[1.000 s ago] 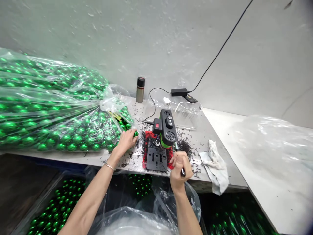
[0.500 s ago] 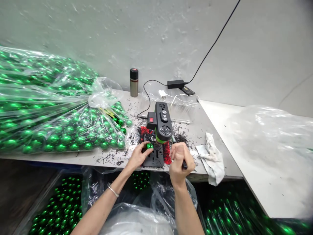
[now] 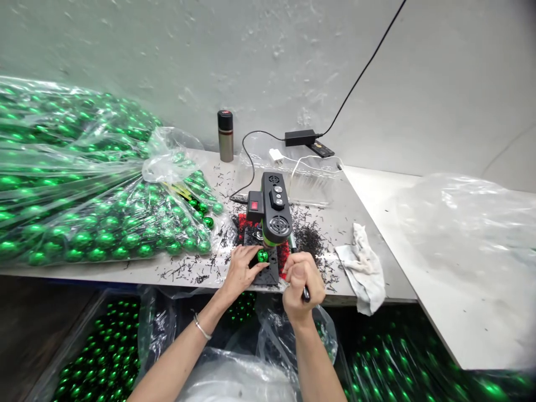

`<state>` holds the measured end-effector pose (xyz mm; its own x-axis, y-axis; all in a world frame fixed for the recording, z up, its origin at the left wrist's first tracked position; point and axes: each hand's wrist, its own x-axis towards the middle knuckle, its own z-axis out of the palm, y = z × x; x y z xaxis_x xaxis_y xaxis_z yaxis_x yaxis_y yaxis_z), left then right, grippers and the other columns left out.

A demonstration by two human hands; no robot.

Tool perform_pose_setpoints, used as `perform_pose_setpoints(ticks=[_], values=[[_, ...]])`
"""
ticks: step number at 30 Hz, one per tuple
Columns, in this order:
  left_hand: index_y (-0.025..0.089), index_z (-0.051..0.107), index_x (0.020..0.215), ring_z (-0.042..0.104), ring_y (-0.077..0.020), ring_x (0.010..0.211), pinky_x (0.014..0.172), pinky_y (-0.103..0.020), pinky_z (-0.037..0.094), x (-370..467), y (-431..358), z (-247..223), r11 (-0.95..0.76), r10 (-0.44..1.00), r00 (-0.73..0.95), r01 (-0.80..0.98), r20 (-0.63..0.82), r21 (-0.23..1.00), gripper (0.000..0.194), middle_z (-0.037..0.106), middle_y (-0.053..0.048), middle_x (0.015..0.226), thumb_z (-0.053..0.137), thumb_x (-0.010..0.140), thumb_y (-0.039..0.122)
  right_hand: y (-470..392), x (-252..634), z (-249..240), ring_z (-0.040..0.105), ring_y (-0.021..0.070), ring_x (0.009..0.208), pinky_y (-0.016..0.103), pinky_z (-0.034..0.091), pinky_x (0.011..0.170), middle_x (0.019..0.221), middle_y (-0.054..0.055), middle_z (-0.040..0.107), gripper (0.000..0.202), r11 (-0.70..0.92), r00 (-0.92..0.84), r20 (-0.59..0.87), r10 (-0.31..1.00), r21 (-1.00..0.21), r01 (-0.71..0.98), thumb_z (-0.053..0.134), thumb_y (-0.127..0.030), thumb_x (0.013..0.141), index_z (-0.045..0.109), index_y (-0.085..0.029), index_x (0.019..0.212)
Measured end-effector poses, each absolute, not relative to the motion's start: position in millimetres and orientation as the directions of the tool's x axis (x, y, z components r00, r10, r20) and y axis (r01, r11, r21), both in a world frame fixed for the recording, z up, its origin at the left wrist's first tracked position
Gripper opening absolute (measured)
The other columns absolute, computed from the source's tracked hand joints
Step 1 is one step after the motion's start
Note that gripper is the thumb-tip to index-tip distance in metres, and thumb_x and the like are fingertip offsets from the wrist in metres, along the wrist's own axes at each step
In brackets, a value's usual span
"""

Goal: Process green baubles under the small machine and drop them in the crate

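Observation:
A small bench drill press (image 3: 277, 215) with a black head and a red switch stands on the table. Beneath its head, a shiny green ball (image 3: 262, 255) lies between the thumb and forefinger of my left hand (image 3: 240, 271), over the slotted black base plate (image 3: 268, 276). My right hand (image 3: 304, 285) is wrapped in a fist round the press's lever handle (image 3: 306, 295), whose black end shows below the fist. The tool tip under the head is hard to make out. Red material (image 3: 285, 259) and black shavings (image 3: 312, 240) lie around the base.
A large clear bag of green balls (image 3: 104, 223) fills the left side. Behind stand a flask (image 3: 225, 137) and a power adapter (image 3: 300, 138) with cables. A white cloth (image 3: 362, 268) lies right; plastic sheeting (image 3: 469, 223) covers part of the side table. More balls (image 3: 98, 346) sit below.
The green ball and my left hand have shifted slightly right, under the press head. My right hand, still on the lever, has come a little lower and left. The view has moved slightly.

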<state>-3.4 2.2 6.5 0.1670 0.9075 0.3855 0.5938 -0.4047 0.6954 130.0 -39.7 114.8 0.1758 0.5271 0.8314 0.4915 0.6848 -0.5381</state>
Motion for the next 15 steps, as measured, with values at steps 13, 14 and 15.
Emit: perform_pose_setpoints(ticks=[13, 14, 15], values=[[0.023, 0.071, 0.117, 0.063, -0.0308, 0.112, 0.112, -0.052, 0.035, -3, 1, 6, -0.345, 0.938, 0.152, 0.509, 0.312, 0.789, 0.035, 0.073, -0.011, 0.116, 0.074, 0.085, 0.037, -28, 130, 34, 0.057, 0.013, 0.064, 0.037, 0.053, 0.07, 0.074, -0.001, 0.052, 0.032, 0.759, 0.193, 0.899, 0.394, -0.437, 0.483, 0.033, -0.025, 0.101, 0.044, -0.022, 0.071], [0.023, 0.071, 0.117, 0.063, -0.031, 0.112, 0.112, -0.052, 0.035, -3, 1, 5, -0.345, 0.938, 0.15, 0.507, 0.314, 0.79, 0.035, 0.073, -0.011, 0.116, 0.074, 0.085, 0.037, -27, 131, 34, 0.058, 0.0132, 0.065, 0.037, 0.053, 0.069, 0.074, -0.001, 0.051, 0.032, 0.761, 0.181, 0.904, 0.388, -0.425, 0.491, 0.032, -0.025, 0.101, 0.043, -0.022, 0.071], [0.023, 0.071, 0.117, 0.063, -0.031, 0.113, 0.112, -0.053, 0.035, -3, 0, 5, -0.346, 0.937, 0.149, 0.507, 0.315, 0.789, 0.035, 0.073, -0.011, 0.116, 0.074, 0.086, 0.037, -26, 131, 34, 0.059, 0.0131, 0.065, 0.037, 0.053, 0.069, 0.074, -0.002, 0.05, 0.032, 0.761, 0.161, 0.909, 0.384, -0.41, 0.502, 0.031, -0.025, 0.101, 0.043, -0.022, 0.071]])
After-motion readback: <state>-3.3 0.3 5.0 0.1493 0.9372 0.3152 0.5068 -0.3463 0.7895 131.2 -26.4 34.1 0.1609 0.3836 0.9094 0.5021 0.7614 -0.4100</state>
